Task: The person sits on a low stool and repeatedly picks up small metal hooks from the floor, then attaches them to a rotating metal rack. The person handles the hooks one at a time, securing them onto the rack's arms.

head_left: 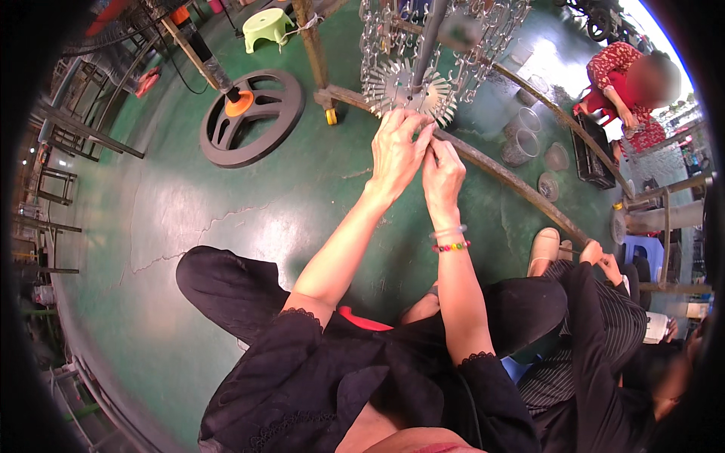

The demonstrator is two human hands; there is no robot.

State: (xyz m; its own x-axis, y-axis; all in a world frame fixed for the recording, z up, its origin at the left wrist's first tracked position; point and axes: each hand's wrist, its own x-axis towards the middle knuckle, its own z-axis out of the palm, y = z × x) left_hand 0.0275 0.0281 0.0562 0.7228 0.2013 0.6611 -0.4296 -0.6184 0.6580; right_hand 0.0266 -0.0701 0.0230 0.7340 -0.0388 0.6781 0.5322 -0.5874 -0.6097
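Both arms reach forward to a round metal disc (411, 89) with many narrow slots or teeth around its rim. My left hand (400, 147) is closed at the disc's near edge, its fingertips bent inward. Right beside it, my right hand (443, 177) is pinched shut, the two hands nearly touching. Whatever is between the fingers is too small or hidden to name. A rusty metal bar (521, 189) runs just behind the fingertips. Several chains of small metal hooks (381, 49) hang around the disc and a grey post (430, 41).
A black spoked wheel base (253, 117) and a light green stool (266, 29) stand to the left. Clear plastic tubs (521, 147) and a black crate (594, 155) sit right, near a person in red patterned clothes (615, 75). Another person's hands (600, 260) are at the bar's right end.
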